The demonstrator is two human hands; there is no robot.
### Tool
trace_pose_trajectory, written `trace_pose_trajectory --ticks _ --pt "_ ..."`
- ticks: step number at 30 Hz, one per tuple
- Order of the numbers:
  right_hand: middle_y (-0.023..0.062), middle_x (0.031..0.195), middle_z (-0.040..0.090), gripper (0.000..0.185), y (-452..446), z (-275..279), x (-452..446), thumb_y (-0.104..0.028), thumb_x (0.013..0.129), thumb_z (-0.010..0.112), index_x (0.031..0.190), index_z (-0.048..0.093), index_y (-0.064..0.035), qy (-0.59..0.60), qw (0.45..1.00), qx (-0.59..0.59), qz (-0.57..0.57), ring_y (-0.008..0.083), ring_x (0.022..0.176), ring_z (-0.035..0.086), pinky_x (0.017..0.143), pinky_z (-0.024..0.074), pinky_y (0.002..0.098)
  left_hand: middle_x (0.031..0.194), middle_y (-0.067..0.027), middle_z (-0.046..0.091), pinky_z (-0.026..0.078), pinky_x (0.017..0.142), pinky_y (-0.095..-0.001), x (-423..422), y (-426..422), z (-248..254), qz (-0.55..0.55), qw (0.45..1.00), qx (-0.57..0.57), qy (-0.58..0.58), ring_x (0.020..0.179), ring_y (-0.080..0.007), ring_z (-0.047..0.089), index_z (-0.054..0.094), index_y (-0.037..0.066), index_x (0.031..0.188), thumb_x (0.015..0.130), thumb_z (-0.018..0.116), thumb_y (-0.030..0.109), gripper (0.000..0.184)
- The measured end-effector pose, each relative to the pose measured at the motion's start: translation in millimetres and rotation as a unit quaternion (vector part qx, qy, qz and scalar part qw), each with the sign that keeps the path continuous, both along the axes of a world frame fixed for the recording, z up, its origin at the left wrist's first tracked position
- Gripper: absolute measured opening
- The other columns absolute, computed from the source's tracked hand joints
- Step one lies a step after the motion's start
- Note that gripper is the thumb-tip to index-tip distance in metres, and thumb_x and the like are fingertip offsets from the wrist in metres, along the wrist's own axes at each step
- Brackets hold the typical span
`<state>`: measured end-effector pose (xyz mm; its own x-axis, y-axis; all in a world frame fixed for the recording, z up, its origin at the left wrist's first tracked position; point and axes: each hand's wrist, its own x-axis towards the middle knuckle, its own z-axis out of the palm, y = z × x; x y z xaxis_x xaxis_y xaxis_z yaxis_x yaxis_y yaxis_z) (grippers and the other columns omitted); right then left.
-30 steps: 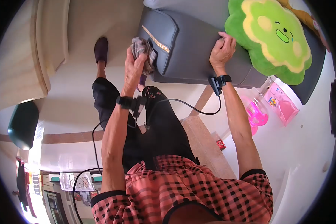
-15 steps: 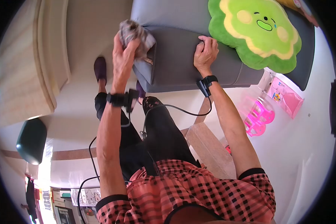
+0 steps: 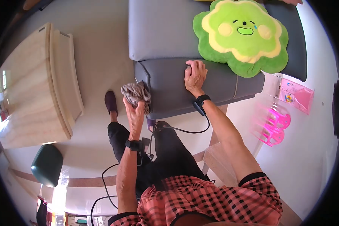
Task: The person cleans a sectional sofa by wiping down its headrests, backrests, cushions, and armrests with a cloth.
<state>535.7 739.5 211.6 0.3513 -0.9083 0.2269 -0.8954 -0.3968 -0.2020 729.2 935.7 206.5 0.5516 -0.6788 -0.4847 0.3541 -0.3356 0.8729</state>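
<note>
A crumpled grey-brown cloth (image 3: 135,94) is bunched in my left hand (image 3: 135,115), against the front end of the grey sofa's armrest (image 3: 169,81). The thumb lies on the cloth's near side. My right hand (image 3: 195,77) rests on top of the armrest with its fingers curled in; whatever may be inside them is hidden. To the right of that hand, a green flower-shaped cushion (image 3: 245,34) with a smiling face lies on the sofa, partly over the armrest. Both wrists wear black straps with small devices.
A pale table (image 3: 30,90) stands at the left, with a dark green stool (image 3: 47,165) below it. Pink plastic items (image 3: 277,126) and a pink packet (image 3: 295,96) are at the right. Black cables (image 3: 188,132) hang between my arms.
My left hand has moved with the cloth from the armrest's end up to its upper corner, then back down along the end. My right hand stays curled on the armrest. The view has shifted.
</note>
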Motion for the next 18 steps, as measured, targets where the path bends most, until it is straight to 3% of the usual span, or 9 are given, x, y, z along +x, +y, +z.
trace_pose_trajectory --ticks 4,6,9,12,13,16,18 --pt "0.0052 0.098 0.055 0.019 1 5 3 -0.012 0.080 0.057 0.098 0.060 -0.0167 0.008 1.000 -0.012 0.001 0.0289 0.094 0.054 0.075 0.0394 0.0441 0.108 -0.0056 0.054 0.046 0.076 -0.0265 -27 44 -11 0.051 0.988 -0.008 0.146 0.089 -0.0127 0.052 0.037 0.005 0.131 0.086 0.055 0.007 0.048" --pt "0.0050 0.097 0.055 0.019 4 5 4 -0.013 0.080 0.057 0.098 0.060 -0.0172 0.003 1.000 -0.017 0.007 0.0287 0.095 0.055 0.074 0.0400 0.0447 0.109 -0.0054 0.055 0.047 0.075 -0.0266 -47 67 -29 0.083 0.984 0.000 0.158 0.089 -0.0130 0.052 0.036 0.004 0.131 0.087 0.055 0.006 0.049" --pt "0.0043 0.096 0.055 0.018 3 1 3 -0.013 0.080 0.057 0.098 0.060 -0.0179 -0.007 0.999 -0.033 0.017 0.0283 0.095 0.055 0.074 0.0409 0.0449 0.107 -0.0064 0.055 0.047 0.073 -0.0271 -55 76 -15 0.095 0.979 0.032 0.175 0.088 -0.0138 0.053 0.036 0.004 0.130 0.086 0.056 0.004 0.047" --pt "0.0037 0.097 0.056 0.017 4 0 5 -0.015 0.082 0.056 0.098 0.060 -0.0186 0.002 0.999 -0.041 0.014 0.0280 0.096 0.056 0.074 0.0416 0.0448 0.100 -0.0075 0.057 0.048 0.071 -0.0277 -57 80 -6 0.065 0.986 0.066 0.137 0.083 -0.0130 0.053 0.035 0.003 0.128 0.085 0.056 0.005 0.048" --pt "0.0036 0.098 0.056 0.017 4 -1 5 -0.015 0.082 0.056 0.099 0.060 -0.0188 0.005 0.999 -0.043 0.013 0.0279 0.096 0.056 0.074 0.0418 0.0450 0.098 -0.0094 0.059 0.050 0.074 -0.0319 -62 82 -8 0.085 0.990 0.045 0.102 0.083 -0.0166 0.056 0.037 0.002 0.127 0.085 0.058 0.010 0.048" --pt "0.0034 0.099 0.057 0.016 6 1 7 -0.017 0.084 0.055 0.099 0.060 -0.0189 0.011 0.999 -0.049 0.013 0.0281 0.098 0.056 0.074 0.0426 0.0454 0.096 -0.0131 0.061 0.050 0.077 -0.0357 -67 97 -10 0.014 0.992 0.121 0.030 0.086 -0.0212 0.058 0.039 0.001 0.124 0.083 0.062 0.018 0.050" --pt "0.0035 0.099 0.057 0.016 7 4 10 -0.017 0.084 0.054 0.099 0.060 -0.0187 0.016 0.998 -0.052 0.013 0.0283 0.098 0.056 0.074 0.0430 0.0456 0.098 -0.0166 0.061 0.049 0.081 -0.0378 -65 104 -16 -0.003 0.989 0.141 0.044 0.089 -0.0241 0.059 0.041 0.000 0.124 0.080 0.066 0.026 0.057"
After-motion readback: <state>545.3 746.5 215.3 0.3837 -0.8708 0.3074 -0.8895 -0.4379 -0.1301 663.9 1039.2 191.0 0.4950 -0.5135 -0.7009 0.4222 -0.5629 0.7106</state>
